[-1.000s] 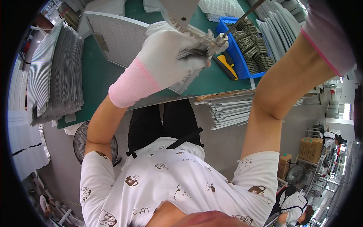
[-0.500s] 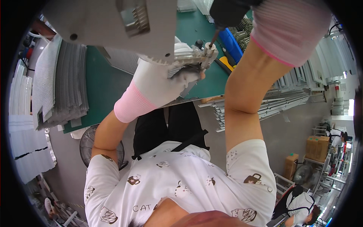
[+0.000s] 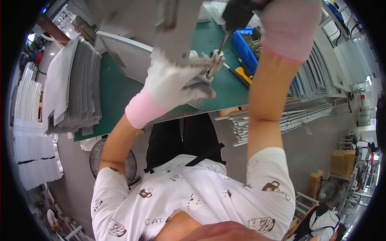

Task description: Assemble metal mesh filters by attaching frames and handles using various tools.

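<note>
Left hand (image 3: pixel 173 86), white glove with a pink cuff, is clamped around the corner of a grey metal frame (image 3: pixel 177 24) that I'm holding up close above it. Right hand (image 3: pixel 287 24), gloved too, is wrapped tight round the dark grip of a driver (image 3: pixel 237 14), and its thin shaft (image 3: pixel 220 50) slants down to the small bracket (image 3: pixel 209 62) just past my left fingertips. Tip looks seated on the fastener, though I can't quite tell. To do this cleanly I'd keep the shaft in line with the screw and my left grip braced. Beyond both hands lies the green bench (image 3: pixel 116 92); right of the bracket, a blue bin (image 3: pixel 243 46) of parts and a yellow-handled tool (image 3: pixel 243 74). Left of my left arm, grey mesh panels (image 3: pixel 74 88) are stacked.
</note>
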A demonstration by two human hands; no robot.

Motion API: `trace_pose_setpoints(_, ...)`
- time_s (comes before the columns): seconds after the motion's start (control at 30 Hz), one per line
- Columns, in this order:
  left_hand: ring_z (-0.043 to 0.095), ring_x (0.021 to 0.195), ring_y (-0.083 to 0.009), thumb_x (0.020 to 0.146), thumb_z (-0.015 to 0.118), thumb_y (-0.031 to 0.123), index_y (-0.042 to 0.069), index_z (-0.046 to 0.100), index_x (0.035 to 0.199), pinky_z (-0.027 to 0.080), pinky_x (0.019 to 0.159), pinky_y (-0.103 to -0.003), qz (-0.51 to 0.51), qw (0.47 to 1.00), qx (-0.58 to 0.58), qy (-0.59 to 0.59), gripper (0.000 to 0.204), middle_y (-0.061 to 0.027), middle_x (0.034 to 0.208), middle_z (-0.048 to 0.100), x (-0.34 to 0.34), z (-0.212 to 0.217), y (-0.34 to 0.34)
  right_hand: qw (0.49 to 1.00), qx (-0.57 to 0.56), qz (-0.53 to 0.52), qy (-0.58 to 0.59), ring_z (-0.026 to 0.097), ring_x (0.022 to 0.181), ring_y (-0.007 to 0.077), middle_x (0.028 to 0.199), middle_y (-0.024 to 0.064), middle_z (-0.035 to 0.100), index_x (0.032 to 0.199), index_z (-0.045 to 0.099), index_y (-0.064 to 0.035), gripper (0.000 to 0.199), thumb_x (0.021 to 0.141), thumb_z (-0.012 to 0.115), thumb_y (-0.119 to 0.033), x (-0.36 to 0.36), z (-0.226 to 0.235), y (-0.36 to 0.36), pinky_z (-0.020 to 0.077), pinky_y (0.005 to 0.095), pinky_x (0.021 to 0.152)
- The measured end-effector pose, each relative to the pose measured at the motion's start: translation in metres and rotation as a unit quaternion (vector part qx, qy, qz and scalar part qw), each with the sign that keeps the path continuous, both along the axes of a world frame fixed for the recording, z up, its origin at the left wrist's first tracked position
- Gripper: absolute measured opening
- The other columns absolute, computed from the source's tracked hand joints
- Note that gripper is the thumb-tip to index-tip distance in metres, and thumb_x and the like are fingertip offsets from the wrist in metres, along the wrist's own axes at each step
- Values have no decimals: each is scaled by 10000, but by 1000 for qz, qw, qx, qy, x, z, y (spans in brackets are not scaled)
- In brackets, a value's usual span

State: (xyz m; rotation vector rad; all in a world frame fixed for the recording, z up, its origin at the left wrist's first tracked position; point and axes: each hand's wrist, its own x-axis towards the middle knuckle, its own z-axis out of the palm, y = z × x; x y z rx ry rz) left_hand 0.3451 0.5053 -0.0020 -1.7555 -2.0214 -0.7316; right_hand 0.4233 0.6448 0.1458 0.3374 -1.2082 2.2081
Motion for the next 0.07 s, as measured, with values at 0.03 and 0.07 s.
trace_pose_setpoints(0.03,562,884,-218,629,791,361,131,681,961,418,788,-399,-32,999,9,15,419,-3,942,646,-2,2,-1,927,258,-270,32,551,551,102,681,24,573,825,599,-69,179,857,557,-241,-1,-6,8,472,212,535)
trace_pose_setpoints(0.07,563,922,-234,637,788,387,136,676,972,399,828,-457,-60,998,14,26,433,-17,954,650,-4,2,-4,930,256,-264,31,551,551,102,681,24,573,825,599,-69,179,857,557,-241,3,-7,5,472,212,535)
